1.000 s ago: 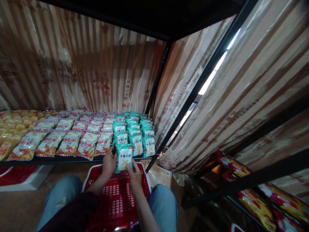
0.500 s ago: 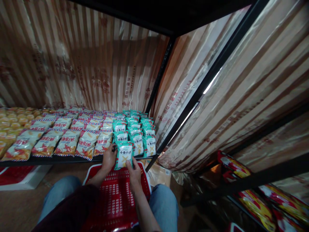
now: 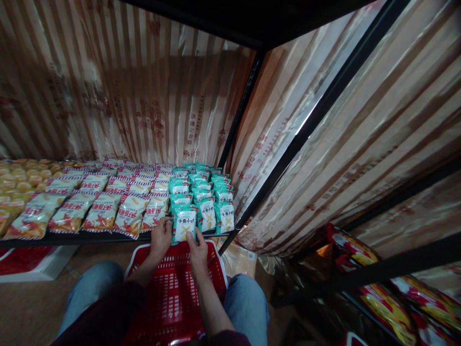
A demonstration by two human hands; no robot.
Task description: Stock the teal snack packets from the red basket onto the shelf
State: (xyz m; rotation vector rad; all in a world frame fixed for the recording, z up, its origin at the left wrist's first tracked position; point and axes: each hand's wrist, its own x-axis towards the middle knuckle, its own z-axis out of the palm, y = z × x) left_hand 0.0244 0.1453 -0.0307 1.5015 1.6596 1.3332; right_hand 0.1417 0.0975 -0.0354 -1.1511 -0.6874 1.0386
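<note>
A green and white snack bag (image 3: 184, 223) stands at the front of the left column of matching bags (image 3: 207, 214), near the shelf's front edge. My right hand (image 3: 199, 251) pinches its lower right part, thumb on the front face. At the bag's left edge, the closed fingers of my left hand (image 3: 161, 236) grip its side; the fingertips are partly hidden. Below both hands is a red plastic basket (image 3: 173, 293) with slotted walls, between my knees.
White and red striped snack bags (image 3: 129, 212) fill the shelf to the left, then small yellow-orange cups (image 3: 21, 180). A black shelf post (image 3: 273, 173) slants up at right. Red and yellow packets (image 3: 382, 307) lie on a lower right rack. Pleated curtain (image 3: 162, 96) hangs behind.
Both hands have moved the green and white bag up and forward, from over the basket's edge to the front of its column on the shelf.
</note>
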